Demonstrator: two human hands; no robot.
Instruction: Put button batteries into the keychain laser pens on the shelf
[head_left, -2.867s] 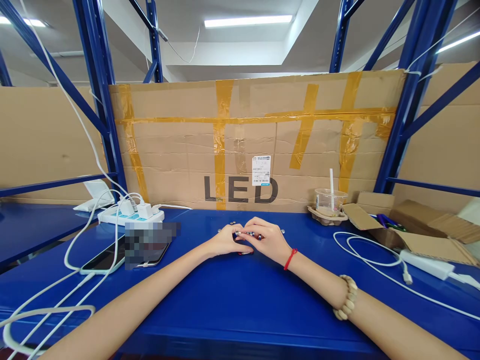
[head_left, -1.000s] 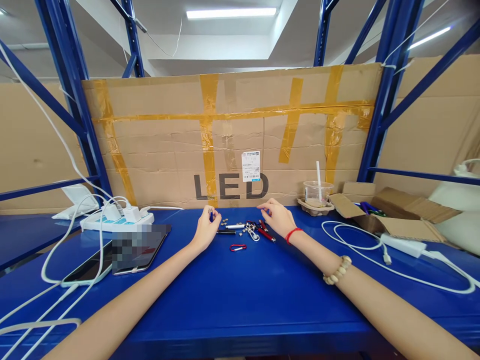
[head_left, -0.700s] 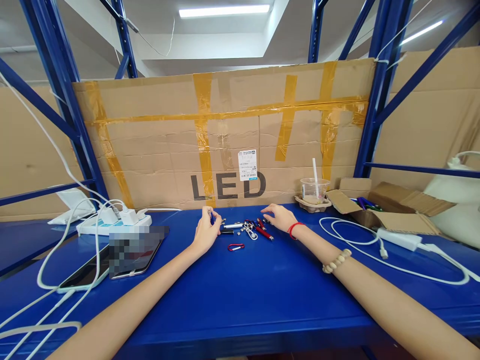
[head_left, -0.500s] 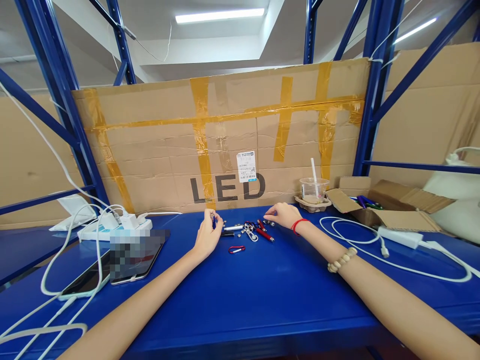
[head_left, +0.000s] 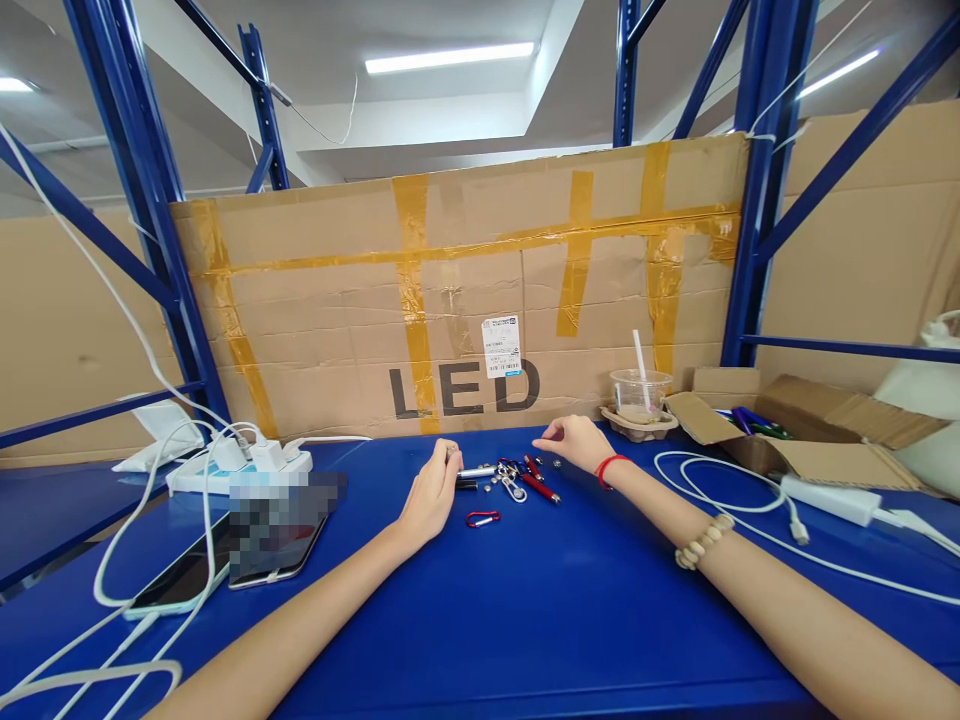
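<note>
My left hand is closed in a pinch at the left of a small pile of parts; a tiny, light-coloured bit shows at its fingertips, too small to name. Just right of it lie a silver pen-like tube and a black tube. Silver clasps and a red tube make up the middle of the pile. Nearer me rests a red carabiner. On the pile's right, my right hand has its fingers pressed together above small silver pieces; whatever they hold is hidden.
Phones, white cables and a power strip occupy the left side. A plastic cup with a straw stands at the back right, beside an open cardboard box. A charger with looped cable lies right of my arm. Cardboard closes off the back.
The view has shifted slightly, so everything sits a little lower and further right. My left hand has moved closer to the silver tube, and my right fingers have drawn back from the silver pieces.
</note>
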